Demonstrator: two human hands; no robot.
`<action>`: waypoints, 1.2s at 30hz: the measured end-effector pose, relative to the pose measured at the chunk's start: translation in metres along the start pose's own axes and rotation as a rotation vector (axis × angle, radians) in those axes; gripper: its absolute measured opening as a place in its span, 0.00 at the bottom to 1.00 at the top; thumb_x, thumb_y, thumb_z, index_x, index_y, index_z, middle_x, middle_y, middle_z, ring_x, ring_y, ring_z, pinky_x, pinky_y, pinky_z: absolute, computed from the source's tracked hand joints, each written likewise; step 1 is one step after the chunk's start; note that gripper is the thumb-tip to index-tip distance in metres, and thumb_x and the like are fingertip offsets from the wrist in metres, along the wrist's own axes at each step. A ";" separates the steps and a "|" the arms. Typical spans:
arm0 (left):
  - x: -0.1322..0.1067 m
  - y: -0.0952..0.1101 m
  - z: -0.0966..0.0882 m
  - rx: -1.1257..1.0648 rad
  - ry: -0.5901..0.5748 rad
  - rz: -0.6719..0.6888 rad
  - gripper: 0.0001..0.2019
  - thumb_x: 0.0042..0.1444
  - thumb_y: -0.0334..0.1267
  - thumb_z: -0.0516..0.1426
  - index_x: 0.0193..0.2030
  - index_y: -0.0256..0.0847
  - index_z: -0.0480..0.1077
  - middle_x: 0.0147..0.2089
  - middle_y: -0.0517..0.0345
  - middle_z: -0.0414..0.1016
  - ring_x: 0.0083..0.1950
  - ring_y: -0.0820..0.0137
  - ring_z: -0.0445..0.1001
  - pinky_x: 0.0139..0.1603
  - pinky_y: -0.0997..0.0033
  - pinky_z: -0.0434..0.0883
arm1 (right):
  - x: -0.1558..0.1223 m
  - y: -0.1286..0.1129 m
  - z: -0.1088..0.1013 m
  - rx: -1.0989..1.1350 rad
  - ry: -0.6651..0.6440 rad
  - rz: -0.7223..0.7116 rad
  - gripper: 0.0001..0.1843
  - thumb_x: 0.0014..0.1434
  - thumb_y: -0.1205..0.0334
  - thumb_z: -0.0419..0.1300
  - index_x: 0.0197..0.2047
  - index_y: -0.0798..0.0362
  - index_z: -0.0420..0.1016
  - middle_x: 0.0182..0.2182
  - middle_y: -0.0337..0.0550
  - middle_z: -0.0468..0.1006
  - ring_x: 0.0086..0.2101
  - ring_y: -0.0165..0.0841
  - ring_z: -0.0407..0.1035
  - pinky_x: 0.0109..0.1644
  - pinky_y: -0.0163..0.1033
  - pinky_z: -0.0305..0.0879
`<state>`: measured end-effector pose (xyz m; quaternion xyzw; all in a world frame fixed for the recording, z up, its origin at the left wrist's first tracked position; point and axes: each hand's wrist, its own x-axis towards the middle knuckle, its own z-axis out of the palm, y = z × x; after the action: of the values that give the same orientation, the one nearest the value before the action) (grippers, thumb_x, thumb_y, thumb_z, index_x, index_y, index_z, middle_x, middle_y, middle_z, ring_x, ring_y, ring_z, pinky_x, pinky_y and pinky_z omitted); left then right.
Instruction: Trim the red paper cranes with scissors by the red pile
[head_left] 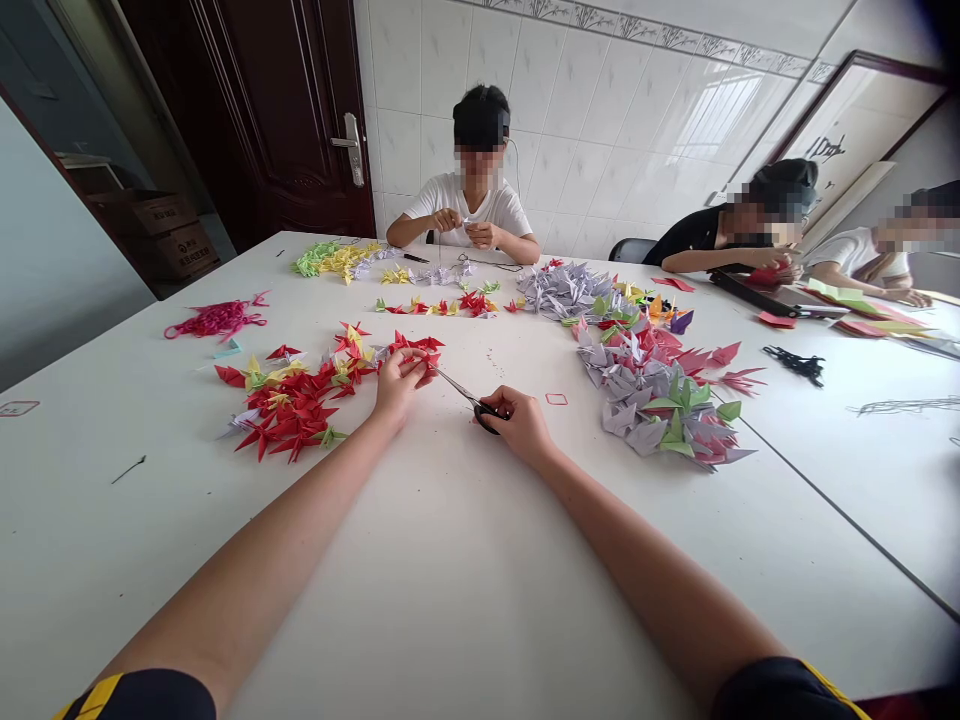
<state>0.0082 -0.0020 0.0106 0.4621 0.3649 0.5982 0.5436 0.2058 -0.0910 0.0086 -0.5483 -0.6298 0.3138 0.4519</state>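
Note:
In the head view, my left hand (399,388) pinches a small red folded paper crane (432,358) between thumb and fingertips. My right hand (519,422) grips the black handles of a pair of scissors (463,391), the narrow metal blades pointing left and reaching the crane. Whether the blades are apart cannot be made out. Beside my left hand lies a loose pile of red, yellow and green paper cranes (289,420). To the right of my right hand spreads a larger heap of lilac, pink and green cranes (645,400).
A bundle of pink cord (217,318) lies at the left of the white table (420,590). A row of cranes (439,304) and a green-yellow pile (337,260) sit farther back. Black cord (796,364) lies right. Across the table a person (476,190) handles paper; others sit at right.

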 end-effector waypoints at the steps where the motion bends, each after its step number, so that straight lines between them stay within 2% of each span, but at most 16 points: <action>1: 0.000 0.000 0.000 0.002 -0.006 -0.001 0.13 0.48 0.38 0.65 0.39 0.39 0.70 0.34 0.55 0.78 0.35 0.71 0.78 0.47 0.64 0.75 | 0.000 0.000 0.000 -0.002 0.003 0.001 0.06 0.48 0.60 0.62 0.32 0.50 0.73 0.28 0.40 0.82 0.26 0.31 0.65 0.31 0.36 0.60; 14: 0.000 -0.001 -0.001 -0.011 -0.007 0.004 0.13 0.46 0.38 0.66 0.38 0.37 0.71 0.32 0.55 0.78 0.35 0.70 0.78 0.46 0.63 0.75 | 0.000 0.005 0.002 -0.165 0.108 -0.027 0.07 0.48 0.60 0.61 0.32 0.49 0.77 0.22 0.36 0.74 0.24 0.31 0.61 0.30 0.36 0.57; 22: 0.000 0.001 0.000 0.000 0.026 -0.010 0.12 0.46 0.36 0.65 0.37 0.36 0.72 0.31 0.55 0.78 0.34 0.69 0.79 0.45 0.62 0.76 | -0.001 0.012 0.004 -0.435 0.149 -0.186 0.07 0.53 0.64 0.58 0.36 0.48 0.75 0.38 0.42 0.80 0.31 0.34 0.69 0.35 0.38 0.60; 28: -0.001 0.002 0.000 -0.007 0.043 -0.034 0.12 0.45 0.35 0.66 0.37 0.36 0.73 0.32 0.54 0.79 0.34 0.69 0.79 0.45 0.61 0.76 | -0.004 0.011 0.005 -0.628 0.129 -0.288 0.11 0.59 0.65 0.54 0.42 0.48 0.76 0.40 0.45 0.79 0.32 0.36 0.70 0.33 0.38 0.57; 31: 0.000 0.001 -0.001 -0.032 0.062 -0.056 0.11 0.45 0.35 0.66 0.36 0.36 0.73 0.32 0.53 0.79 0.34 0.69 0.79 0.45 0.62 0.76 | -0.002 0.012 0.002 -0.643 0.172 -0.280 0.11 0.60 0.66 0.53 0.42 0.49 0.76 0.40 0.46 0.79 0.33 0.36 0.71 0.33 0.38 0.57; 36: 0.000 0.001 -0.003 -0.072 0.060 -0.058 0.13 0.44 0.35 0.66 0.37 0.37 0.73 0.33 0.54 0.79 0.34 0.70 0.79 0.46 0.63 0.75 | 0.000 0.014 0.001 -0.525 0.258 -0.219 0.08 0.55 0.64 0.57 0.39 0.49 0.75 0.40 0.45 0.79 0.31 0.35 0.69 0.35 0.38 0.60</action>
<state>0.0054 -0.0016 0.0105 0.4134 0.3723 0.6086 0.5657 0.2107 -0.0878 -0.0037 -0.6104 -0.6821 0.0176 0.4024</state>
